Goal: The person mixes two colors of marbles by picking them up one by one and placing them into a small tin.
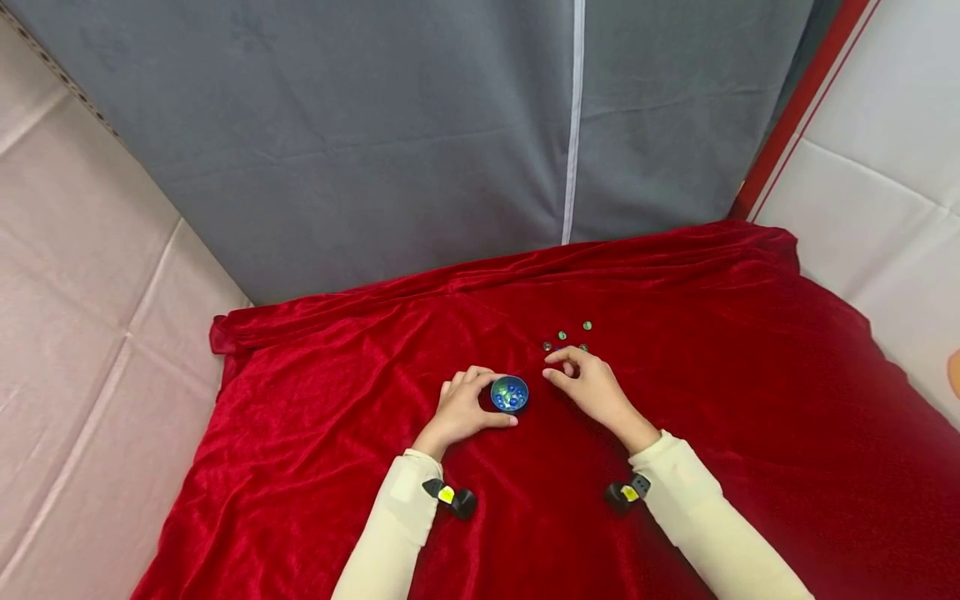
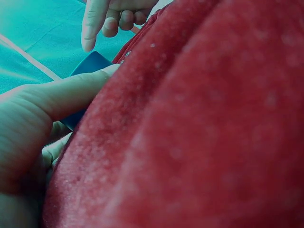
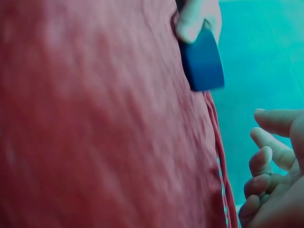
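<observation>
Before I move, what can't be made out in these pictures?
Marbles in the bowl: head view, too small to count.
Nearest loose marbles: head view, partly covered by the right hand.
Bowl's inside: right wrist view, hidden by its wall.
Sleeves: head view, cut by bottom edge.

It's a cloth-walled booth we're looking at, whether in a home or a studio I can't tell! Right behind the red velvet cover [image 1: 735, 358] hangs a grey curtain [image 1: 360, 142] with a pale vertical strip [image 1: 574, 125]; left of the cover, a creased pinkish sheet [image 1: 82, 275]; right, a white sheet [image 1: 885, 150] edged in red.
</observation>
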`<state>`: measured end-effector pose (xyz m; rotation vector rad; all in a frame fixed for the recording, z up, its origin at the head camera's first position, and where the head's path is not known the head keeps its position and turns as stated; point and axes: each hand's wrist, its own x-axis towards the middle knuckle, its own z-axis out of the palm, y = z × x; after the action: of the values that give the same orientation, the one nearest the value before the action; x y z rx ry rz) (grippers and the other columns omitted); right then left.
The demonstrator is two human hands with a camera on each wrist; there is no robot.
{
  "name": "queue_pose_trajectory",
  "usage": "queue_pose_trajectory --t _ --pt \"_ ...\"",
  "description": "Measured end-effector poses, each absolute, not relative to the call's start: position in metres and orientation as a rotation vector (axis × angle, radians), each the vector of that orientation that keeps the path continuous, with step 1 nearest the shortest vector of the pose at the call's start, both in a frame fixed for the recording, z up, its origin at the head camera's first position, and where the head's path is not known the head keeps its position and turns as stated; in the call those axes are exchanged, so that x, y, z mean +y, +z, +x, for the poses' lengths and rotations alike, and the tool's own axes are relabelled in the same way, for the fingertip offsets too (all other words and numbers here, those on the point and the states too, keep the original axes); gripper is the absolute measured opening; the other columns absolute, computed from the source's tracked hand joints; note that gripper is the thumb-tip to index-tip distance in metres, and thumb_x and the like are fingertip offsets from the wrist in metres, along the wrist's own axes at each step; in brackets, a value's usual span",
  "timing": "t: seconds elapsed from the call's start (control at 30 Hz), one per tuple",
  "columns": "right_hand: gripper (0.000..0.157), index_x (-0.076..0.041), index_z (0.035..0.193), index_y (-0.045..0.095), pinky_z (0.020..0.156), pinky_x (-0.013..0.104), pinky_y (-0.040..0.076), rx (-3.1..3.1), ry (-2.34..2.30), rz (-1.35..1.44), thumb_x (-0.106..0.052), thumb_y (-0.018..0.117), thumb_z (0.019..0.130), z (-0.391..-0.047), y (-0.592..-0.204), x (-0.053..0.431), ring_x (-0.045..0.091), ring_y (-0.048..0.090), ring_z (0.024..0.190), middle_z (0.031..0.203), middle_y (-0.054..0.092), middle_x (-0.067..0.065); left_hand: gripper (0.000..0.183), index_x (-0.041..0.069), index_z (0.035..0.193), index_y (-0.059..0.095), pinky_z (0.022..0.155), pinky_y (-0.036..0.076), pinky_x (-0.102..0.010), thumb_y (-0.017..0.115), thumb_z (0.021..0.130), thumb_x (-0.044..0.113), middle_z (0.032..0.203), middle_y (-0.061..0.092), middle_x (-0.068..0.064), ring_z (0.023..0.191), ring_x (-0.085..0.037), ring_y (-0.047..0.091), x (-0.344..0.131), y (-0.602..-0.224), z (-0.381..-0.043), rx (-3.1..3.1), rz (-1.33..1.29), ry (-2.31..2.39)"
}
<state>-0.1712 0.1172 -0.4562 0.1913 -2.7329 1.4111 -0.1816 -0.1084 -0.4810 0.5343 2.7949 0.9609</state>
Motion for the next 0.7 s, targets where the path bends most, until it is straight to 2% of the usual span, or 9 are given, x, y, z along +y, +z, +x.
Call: queue_pose_trajectory --t 0.3,0.7 --pt "0.02 -0.008 0.101 0.065 0.056 0.023 0.032 -2.717 1.419 0.069 -0.018 0.067 0.084 -0.181 -0.462 0.137 0.012 0.036 0.059 0.075 0.044 0.002 0.066 0.026 0.119 0.06 0.085 0.025 -0.034 0.082 0.06 0.048 0.112 0.052 0.007 0.104 -0.015 0.041 -0.108 -0.482 -0.182 2.803 0.539 0.961" --pt "0.021 -0.008 0.103 0.064 0.065 0.028 0.033 -2.775 1.354 0.002 -0.013 0.066 0.082 -0.187 -0.475 0.147 0.015 0.039 0.065 0.078 0.046 0.003 0.067 0.026 0.119 0.06 0.085 0.025 -0.034 0.082 0.06 0.048 0.112 0.051 0.008 0.104 -0.015 0.04 -0.109 -0.482 -0.183 2.801 0.543 0.961"
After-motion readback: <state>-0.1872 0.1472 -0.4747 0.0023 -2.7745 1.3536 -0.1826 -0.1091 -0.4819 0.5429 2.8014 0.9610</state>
